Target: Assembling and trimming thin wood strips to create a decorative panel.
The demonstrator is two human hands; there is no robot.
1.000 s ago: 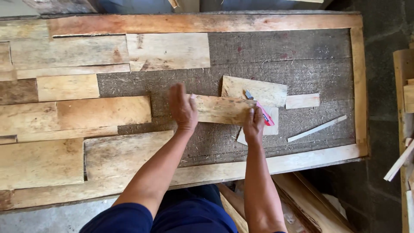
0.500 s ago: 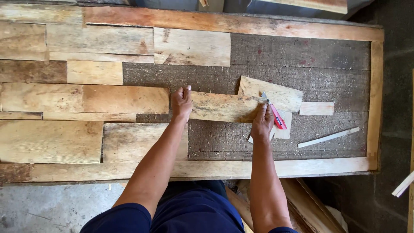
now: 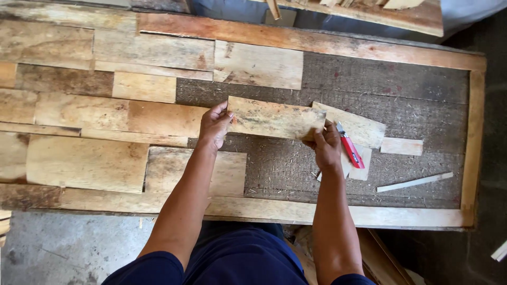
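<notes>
Rough, weathered wood plank (image 3: 274, 119) is pinched at both ends: left hand (image 3: 214, 126) gripping its left edge, right hand (image 3: 326, 145) closed on the right corner, holding it just above the gap in the framed panel (image 3: 478, 148). Splinters look like the real risk with that bare grip. It could also snag the offcut (image 3: 356, 126) or knock the red utility knife (image 3: 351, 152) right beside the right hand.

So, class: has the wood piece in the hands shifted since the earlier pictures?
Yes. The wood piece now overlaps the pale board less, with its left end nearer the laid planks.
</notes>
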